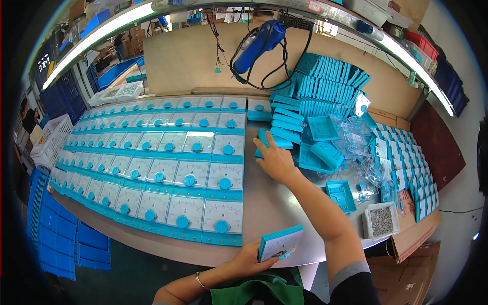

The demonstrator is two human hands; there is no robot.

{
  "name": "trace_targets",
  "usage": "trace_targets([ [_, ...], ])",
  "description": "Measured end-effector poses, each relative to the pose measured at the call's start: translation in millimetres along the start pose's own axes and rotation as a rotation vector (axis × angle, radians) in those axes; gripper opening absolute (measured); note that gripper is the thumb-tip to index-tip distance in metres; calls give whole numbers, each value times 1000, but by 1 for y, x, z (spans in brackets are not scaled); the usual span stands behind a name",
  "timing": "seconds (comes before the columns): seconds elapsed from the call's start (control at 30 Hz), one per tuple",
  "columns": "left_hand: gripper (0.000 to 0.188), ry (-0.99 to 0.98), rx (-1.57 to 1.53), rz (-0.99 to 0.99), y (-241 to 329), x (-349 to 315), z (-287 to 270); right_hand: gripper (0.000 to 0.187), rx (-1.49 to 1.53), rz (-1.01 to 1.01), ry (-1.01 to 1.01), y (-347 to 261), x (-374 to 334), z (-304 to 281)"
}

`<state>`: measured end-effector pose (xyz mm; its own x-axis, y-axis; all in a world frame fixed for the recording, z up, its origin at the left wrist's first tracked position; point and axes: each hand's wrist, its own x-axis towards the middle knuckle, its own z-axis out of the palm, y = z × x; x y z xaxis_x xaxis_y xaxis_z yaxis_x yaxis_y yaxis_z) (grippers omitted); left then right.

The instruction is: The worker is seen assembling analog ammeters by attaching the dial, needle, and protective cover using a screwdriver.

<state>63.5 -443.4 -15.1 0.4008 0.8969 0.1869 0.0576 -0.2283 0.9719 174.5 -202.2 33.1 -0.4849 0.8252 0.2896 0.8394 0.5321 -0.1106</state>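
Observation:
My left hand [248, 260] is closed around a panel meter body [282, 244] near the bench's front edge, with a white dial face and teal edges. Small parts show low on that face. Farther forward, my right hand [277, 160] reaches out with its fingers spread. Its fingertips rest at a teal case [263, 137] beside a leaning row of teal cases [286, 124]. Whether the fingers grip that case cannot be made out. To the left lie rows of finished-looking panel meters [183, 173] with clear fronts and round teal knobs.
Loose teal housings [323, 128] and a heap of clear covers [351, 134] lie right of my right hand. A white tub of small metal parts [381, 221] stands near dial plates [384, 147] on cardboard. A blue electric screwdriver [260, 46] hangs overhead with looped cable.

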Motion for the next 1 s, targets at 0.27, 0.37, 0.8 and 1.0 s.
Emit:
trace_targets([
  [0.27,43,-75,37,49,-2,2,-7,49,-172,12,-2,25,-16,23],
  [0.37,41,-113,16,50,-3,4,-8,48,-212,46,-39,40,-33,14],
  [0.8,37,-79,-153,-174,7,7,-7,11,-153,142,188,100,-147,-36],
  [1.0,42,-29,-189,-247,10,6,-4,4,-345,181,221,129,-134,-18],
])
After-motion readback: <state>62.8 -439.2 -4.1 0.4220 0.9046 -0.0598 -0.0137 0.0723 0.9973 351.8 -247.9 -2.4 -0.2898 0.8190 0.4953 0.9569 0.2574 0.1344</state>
